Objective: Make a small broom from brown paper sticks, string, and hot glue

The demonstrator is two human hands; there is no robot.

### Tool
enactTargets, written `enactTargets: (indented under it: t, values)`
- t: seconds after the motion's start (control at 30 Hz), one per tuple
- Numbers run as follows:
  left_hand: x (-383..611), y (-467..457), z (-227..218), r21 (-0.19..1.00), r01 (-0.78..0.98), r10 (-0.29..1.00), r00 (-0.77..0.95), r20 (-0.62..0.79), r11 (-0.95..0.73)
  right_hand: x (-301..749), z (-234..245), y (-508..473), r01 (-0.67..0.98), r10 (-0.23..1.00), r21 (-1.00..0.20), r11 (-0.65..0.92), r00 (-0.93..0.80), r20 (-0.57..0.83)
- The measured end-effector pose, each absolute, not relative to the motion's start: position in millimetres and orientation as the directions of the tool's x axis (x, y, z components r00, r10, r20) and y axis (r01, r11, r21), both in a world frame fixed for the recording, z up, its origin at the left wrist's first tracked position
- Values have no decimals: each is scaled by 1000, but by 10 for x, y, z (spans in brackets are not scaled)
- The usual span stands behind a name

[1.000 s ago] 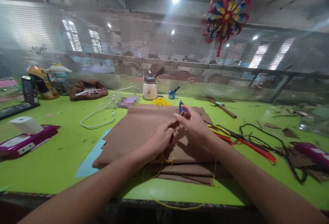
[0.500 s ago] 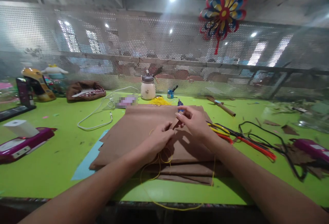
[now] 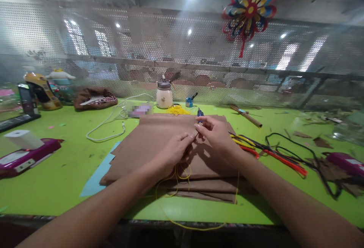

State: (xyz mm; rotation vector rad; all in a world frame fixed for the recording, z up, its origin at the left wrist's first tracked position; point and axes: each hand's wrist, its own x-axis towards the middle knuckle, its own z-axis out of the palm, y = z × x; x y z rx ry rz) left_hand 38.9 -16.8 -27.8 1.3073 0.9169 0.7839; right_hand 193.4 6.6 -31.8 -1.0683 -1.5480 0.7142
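Observation:
Over a stack of brown paper sheets (image 3: 159, 134), my left hand (image 3: 178, 149) and my right hand (image 3: 217, 134) meet fingertip to fingertip. Both are closed in a pinch on a small brown strip (image 3: 195, 134), seen nearly edge-on and mostly covered by the fingers; its material is unclear. Thin yellow string (image 3: 176, 178) loops below my left hand, across the front of the stack and over the table edge. Whether the string is tied to the strip is hidden. A dark blue nozzle-like tip (image 3: 200, 112) shows just behind my right fingers.
Right of the stack lie orange-red handled tools (image 3: 284, 160) and a black cord (image 3: 309, 157). A white cable (image 3: 105, 138), purple power strip (image 3: 31, 157) and blue sheet (image 3: 98, 179) are on the left. Behind stand a lidded jar (image 3: 164, 97) and yellow string bundle (image 3: 178, 110).
My left thumb has slid up along the brown strip toward my right fingertips, and the strip now shows thinner. My right hand stays nearly in place. The view has shifted slightly.

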Motion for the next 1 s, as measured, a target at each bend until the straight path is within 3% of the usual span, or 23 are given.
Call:
enactTargets:
  t: [0.27, 0.5, 0.73, 1.0]
  values:
    - [382, -146, -312, 992, 32, 878, 463, -124, 123, 1925, -276, 32, 242, 912, -882, 404, -29, 410]
    - [389, -148, -295, 992, 32, 897, 423, -126, 124, 1911, -290, 40, -4, 948, -949, 317, -31, 317]
    - [373, -142, -294, 996, 16, 896, 434, -91, 93, 1831, -238, -34, 166, 943, -929, 331, -17, 333]
    - [371, -133, -262, 989, -20, 880, 460, -121, 147, 1879, -287, 26, 70, 937, -934, 350, -16, 349]
